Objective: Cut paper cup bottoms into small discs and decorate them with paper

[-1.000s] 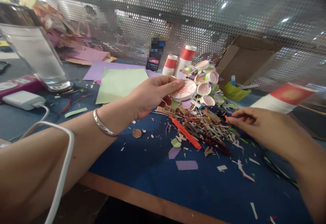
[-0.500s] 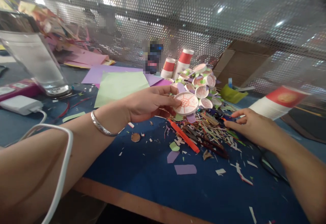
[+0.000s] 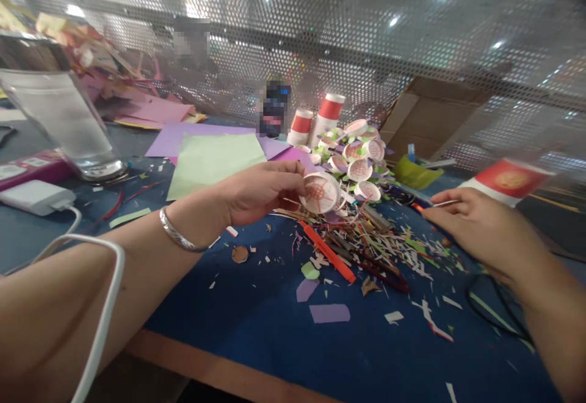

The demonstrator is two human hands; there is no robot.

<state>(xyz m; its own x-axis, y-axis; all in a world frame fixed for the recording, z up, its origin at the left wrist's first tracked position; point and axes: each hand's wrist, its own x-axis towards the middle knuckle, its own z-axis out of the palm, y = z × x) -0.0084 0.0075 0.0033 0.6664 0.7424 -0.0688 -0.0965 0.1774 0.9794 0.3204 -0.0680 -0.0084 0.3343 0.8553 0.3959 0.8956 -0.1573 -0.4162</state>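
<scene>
My left hand (image 3: 263, 192), with a silver bangle on the wrist, pinches a cup bottom (image 3: 321, 193), a shallow round white piece with orange lines drawn across it. It is held above the near side of a pile of similar cup bottoms (image 3: 360, 170) joined with green and purple paper bits. My right hand (image 3: 476, 220) is closed around a dark blue tool with a lit orange spot, which looks like a glue gun (image 3: 417, 206); the fingers hide most of it. A black cord (image 3: 471, 296) lies below that hand.
An orange marker (image 3: 328, 253) and dark-handled scissors (image 3: 384, 272) lie among paper scraps. Red-and-white paper cups (image 3: 327, 116) stand behind; more cups (image 3: 510, 180) lie at right. At left are a water glass (image 3: 64, 122), a white charger (image 3: 36, 197) and green paper (image 3: 215, 162).
My left hand has moved slightly left with the cup bottom, which has tilted. My right hand has shifted right and closed on the glue gun, drawing it along.
</scene>
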